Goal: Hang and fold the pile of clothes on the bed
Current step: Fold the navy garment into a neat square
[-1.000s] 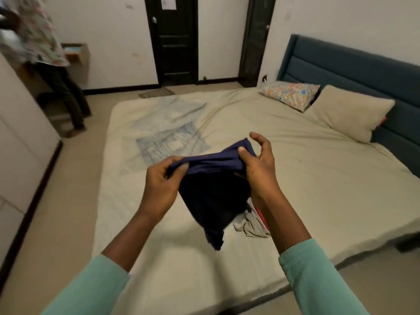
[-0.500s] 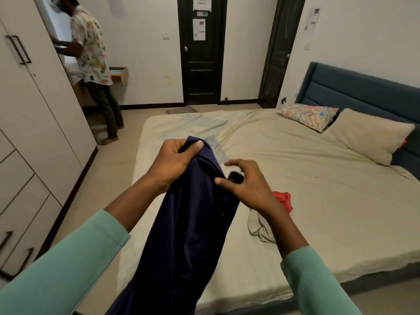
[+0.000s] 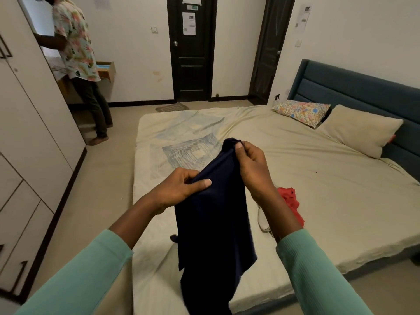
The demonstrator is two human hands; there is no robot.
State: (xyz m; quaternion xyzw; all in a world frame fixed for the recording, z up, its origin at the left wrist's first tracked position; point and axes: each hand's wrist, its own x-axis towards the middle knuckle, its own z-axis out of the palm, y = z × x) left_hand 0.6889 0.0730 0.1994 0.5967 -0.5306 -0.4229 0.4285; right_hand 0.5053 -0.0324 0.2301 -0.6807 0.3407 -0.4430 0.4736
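We hold the dark navy cloth garment up over the near side of the cream-sheeted bed, its length hanging between our arms: our right hand pinches the top edge with thumb and curled fingers, and our left hand, lower, grips a fold under its thumb. Just beyond our right wrist a crumpled red garment and a pale grey one lie on the sheet; a floral pillow and a beige pillow rest by the teal headboard.

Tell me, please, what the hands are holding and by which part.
Both hold the navy garment by its upper edge: the right hand pinches the topmost bunched corner, the left hand grips the edge lower down; the rest hangs free.
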